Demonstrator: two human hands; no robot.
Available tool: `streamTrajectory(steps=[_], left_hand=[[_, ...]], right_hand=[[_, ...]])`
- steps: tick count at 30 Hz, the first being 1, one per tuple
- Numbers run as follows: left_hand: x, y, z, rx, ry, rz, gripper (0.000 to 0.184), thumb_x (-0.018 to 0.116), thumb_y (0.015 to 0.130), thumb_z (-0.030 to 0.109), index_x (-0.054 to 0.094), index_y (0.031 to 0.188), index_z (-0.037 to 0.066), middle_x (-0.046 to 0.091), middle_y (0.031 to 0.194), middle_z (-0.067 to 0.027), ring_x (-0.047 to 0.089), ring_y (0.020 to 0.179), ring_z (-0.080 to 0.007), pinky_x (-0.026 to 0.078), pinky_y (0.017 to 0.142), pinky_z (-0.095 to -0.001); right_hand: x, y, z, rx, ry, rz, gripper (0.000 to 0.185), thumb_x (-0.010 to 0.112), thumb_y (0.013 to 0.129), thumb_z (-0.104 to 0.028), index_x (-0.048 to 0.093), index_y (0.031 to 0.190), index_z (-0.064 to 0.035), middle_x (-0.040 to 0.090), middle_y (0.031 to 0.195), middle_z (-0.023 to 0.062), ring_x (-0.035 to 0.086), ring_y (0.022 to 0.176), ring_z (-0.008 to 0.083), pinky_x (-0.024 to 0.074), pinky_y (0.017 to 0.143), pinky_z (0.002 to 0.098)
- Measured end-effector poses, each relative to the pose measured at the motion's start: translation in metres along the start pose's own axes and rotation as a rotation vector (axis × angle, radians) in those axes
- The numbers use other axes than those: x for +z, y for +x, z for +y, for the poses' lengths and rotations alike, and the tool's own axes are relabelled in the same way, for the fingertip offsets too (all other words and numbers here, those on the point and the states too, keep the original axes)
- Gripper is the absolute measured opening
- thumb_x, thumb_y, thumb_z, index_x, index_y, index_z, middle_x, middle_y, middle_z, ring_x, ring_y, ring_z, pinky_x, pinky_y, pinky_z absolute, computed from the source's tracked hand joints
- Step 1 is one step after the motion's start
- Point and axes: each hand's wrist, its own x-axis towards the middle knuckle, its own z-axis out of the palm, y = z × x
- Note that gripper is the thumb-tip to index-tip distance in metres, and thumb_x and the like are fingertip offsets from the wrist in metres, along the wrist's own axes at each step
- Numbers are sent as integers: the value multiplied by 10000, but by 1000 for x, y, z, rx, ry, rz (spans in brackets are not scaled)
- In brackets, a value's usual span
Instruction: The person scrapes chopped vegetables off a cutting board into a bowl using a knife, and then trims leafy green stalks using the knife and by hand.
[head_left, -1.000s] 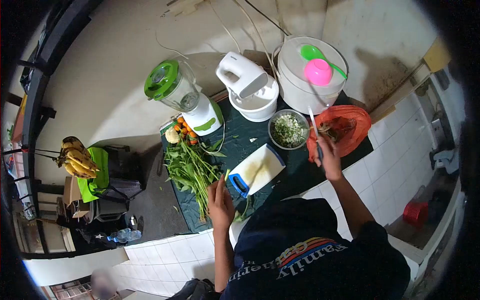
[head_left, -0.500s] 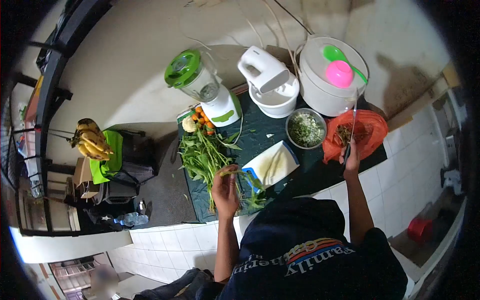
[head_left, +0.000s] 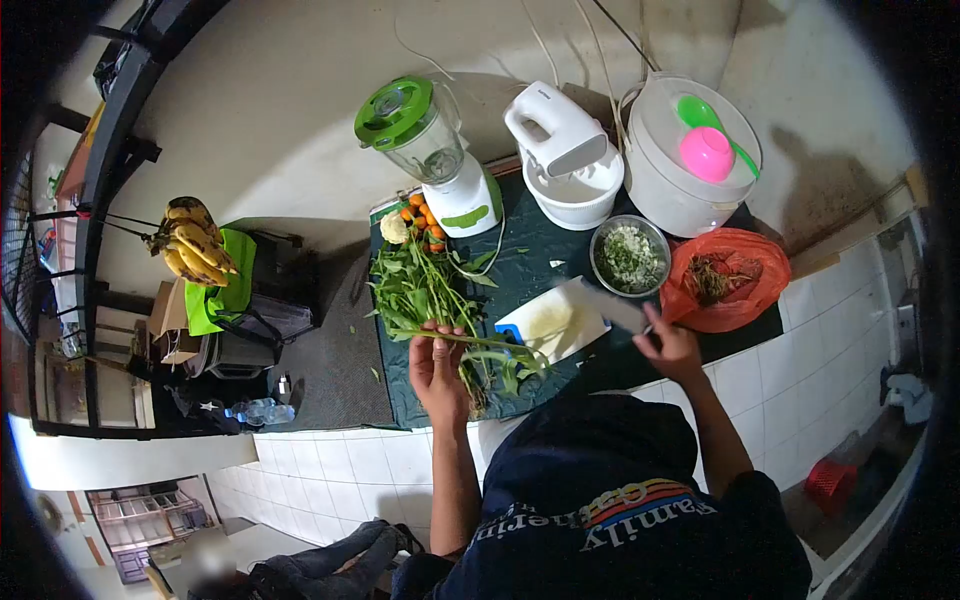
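Note:
My left hand (head_left: 438, 378) pinches a long green stem (head_left: 485, 342) of leafy greens, its leafy end trailing to the right over the edge of a white cutting board (head_left: 540, 318) with blue ends. A bunch of the same leafy greens (head_left: 420, 285) lies just beyond that hand. My right hand (head_left: 678, 352) grips a knife (head_left: 618, 310), its blade pointing left, blurred, over the board's right side. Behind the knife stands a metal bowl (head_left: 597, 270) of chopped green and white pieces. To its right sits an orange-red plastic bag (head_left: 765, 260) with brownish scraps inside.
Along the wall stand a green-lidded blender (head_left: 460, 195), a white stand mixer (head_left: 570, 165) and a large white container (head_left: 650, 170) bearing a pink bowl (head_left: 706, 154) and green spoon (head_left: 700, 112). Cauliflower (head_left: 395, 229) and orange vegetables lie by the blender. Bananas (head_left: 195, 250) hang at left.
My right hand has brought the knife from above the bag leftward to the cutting board, its blade turning from upright to sideways. My left hand still holds greens, now stretched out straighter. The view has shifted slightly.

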Motion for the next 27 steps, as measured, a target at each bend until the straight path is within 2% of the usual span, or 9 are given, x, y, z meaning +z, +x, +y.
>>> streamTrajectory(steps=[1,2,5,7,12,16,18,24,27], left_hand=[[0,1,4,1,2,2,265,560,1035,115,531,1279,15,622,1152,-87,643,1111,-249,536,997,-427],[0,2,10,7,-30,4,279,560,1035,118,525,1293,16,623,1155,-89,644,1111,-248,538,993,-427],[-6,5,20,37,-33,17,315,559,1035,118,512,1330,17,625,1171,-89,649,1105,-248,543,984,-426],[-8,6,25,15,24,22,322,556,1036,116,508,1340,21,629,1172,-85,652,1099,-245,547,976,-424],[-9,9,18,-59,62,-17,257,555,1038,116,552,1284,43,647,1148,-75,663,1061,-232,558,935,-397],[-3,11,8,-166,121,-44,265,557,1037,116,554,1292,45,649,1176,-73,664,1075,-233,552,936,-386],[-2,11,4,-172,123,-51,258,557,1036,112,559,1286,49,652,1167,-71,664,1071,-232,551,936,-385],[-1,10,-7,-166,111,-48,247,559,1030,96,567,1271,42,653,1162,-82,667,1054,-243,554,928,-385],[3,8,-8,-234,165,-23,255,555,1030,92,564,1279,35,651,1156,-81,665,1059,-243,549,943,-387]], right_hand=[[5,0,-9,54,-43,-178,603,645,951,-406,536,1405,-25,727,945,200,713,804,387,572,694,423],[19,-3,-11,-118,-145,-57,637,650,933,-468,545,1399,-47,728,861,161,707,698,351,567,619,436],[64,3,2,-199,-121,-181,662,668,915,-477,541,1383,-26,719,832,137,701,654,313,554,568,441],[79,14,-2,-299,-106,-116,667,693,893,-452,541,1361,-1,711,811,128,691,644,296,540,559,424],[118,44,-10,-468,-300,-107,566,676,866,-340,582,1285,28,704,798,128,663,760,325,501,804,451],[122,65,-17,-432,-341,-238,485,632,865,-283,621,1224,43,710,827,137,657,835,327,468,853,465],[115,68,-23,-381,-452,-339,408,603,856,-227,661,1168,30,717,874,146,662,854,301,468,794,445],[133,70,-21,-382,-563,-203,315,572,855,-158,687,1101,2,718,880,151,671,797,293,459,738,425],[117,76,-36,-353,-493,-315,266,611,866,-174,704,1050,-6,723,903,159,690,796,297,489,713,439]])
